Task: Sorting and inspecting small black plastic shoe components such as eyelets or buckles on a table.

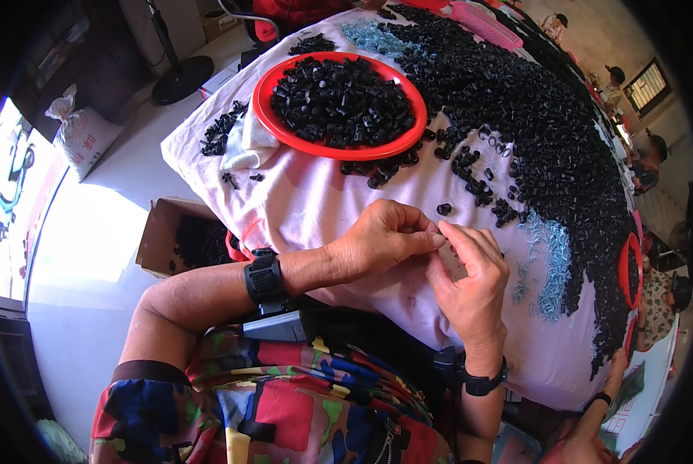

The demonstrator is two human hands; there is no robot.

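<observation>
Over the near part of a pale pink cloth [308, 203], my two hands meet fingertip to fingertip. Thumb and index finger of my left hand [381, 238] are pinched together. My right hand [474, 282] closes its thumb and fingers at the same spot, and whatever sits between them is too small and covered to make out. One small black plastic part [444, 209] lies just beyond the fingertips. Farther off, a red round tray [346, 153] holds a heap of small black plastic parts [339, 100]. Clear bluish small pieces [554, 267] are piled right of my right hand.
A wide spread of black parts [532, 131] covers the table's far and right side. A cardboard box [155, 240] with black parts stands on the floor at left, below a tied white sack [83, 135]. Another person's forearm [605, 387] reaches in at lower right.
</observation>
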